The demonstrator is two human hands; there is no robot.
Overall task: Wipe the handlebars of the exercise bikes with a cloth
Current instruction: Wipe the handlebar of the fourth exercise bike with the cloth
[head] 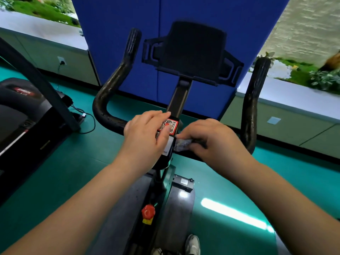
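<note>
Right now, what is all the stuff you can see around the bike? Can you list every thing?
handlebars: one pair, black, curving up at both sides of the bike
cloth: one, grey, on the bar right of the stem
tablet holder: one, black, on top of the stem
QR sticker: one, red and white, on the stem
knob: one, red with a yellow base, low on the frame
treadmill: one, black, at the left
panel: one, blue, behind the bike
floor: green
shoe: one, white, at the bottom
left hand: rests on the stem
right hand: grips the cloth
</note>
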